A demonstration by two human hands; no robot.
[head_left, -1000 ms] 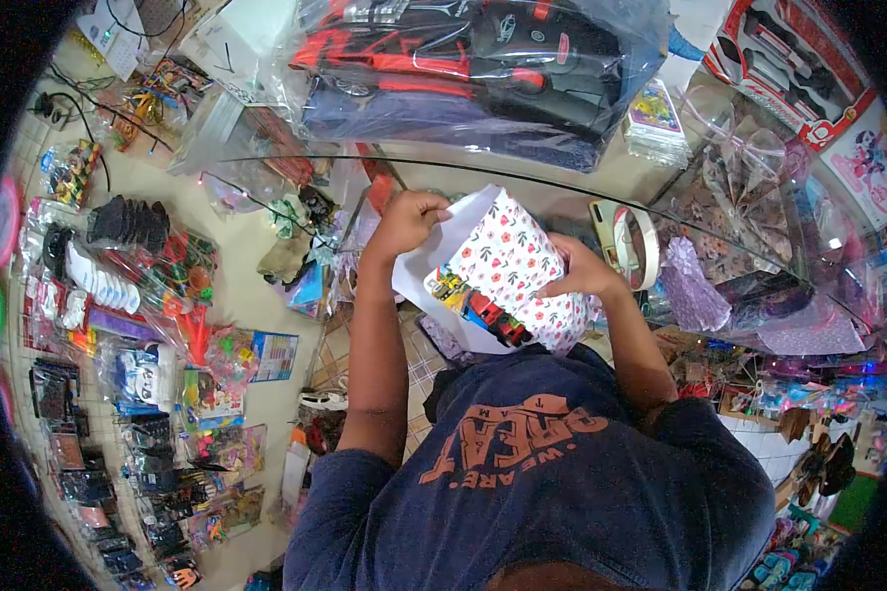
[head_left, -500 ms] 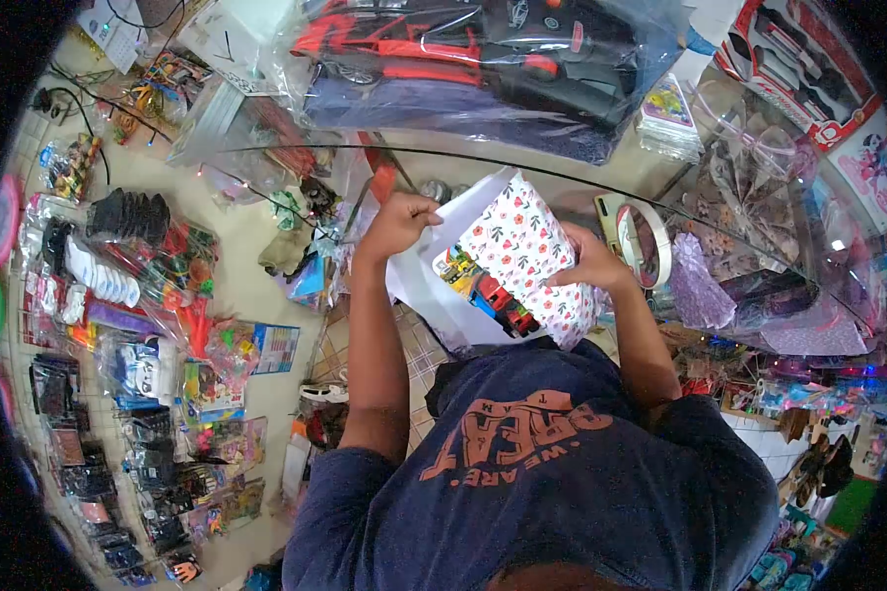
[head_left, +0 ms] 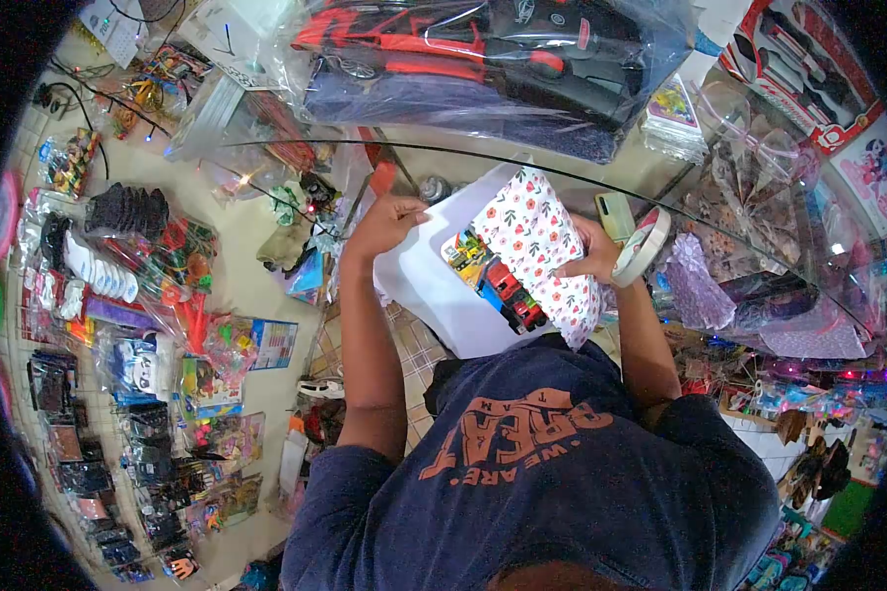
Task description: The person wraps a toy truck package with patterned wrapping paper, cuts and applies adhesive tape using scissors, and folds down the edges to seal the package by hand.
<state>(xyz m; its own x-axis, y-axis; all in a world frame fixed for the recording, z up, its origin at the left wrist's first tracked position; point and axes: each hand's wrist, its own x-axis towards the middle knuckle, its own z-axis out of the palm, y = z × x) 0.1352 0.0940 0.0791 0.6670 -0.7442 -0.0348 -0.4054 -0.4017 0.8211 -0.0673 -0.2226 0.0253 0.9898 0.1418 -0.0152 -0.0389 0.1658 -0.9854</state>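
A flat box with a colourful toy-truck picture lies on the white inner side of a sheet of wrapping paper. The paper's floral side is folded over part of the box, and some of the picture still shows. My left hand pinches the paper's left edge between thumb and fingers. With my right hand, I grip the folded floral part, thumb lying on top. Close by my right wrist is a roll of tape, with a pale phone-like object behind it.
Beyond the paper runs the dark edge of a glass counter. A bagged red and black toy car lies on top. Packaged goods hang along the left wall. Purple patterned wrap is at right. Tiled floor shows below.
My left hand has shifted slightly left and down with the paper edge, exposing more white paper and more of the truck picture. My right hand keeps hold of the floral fold.
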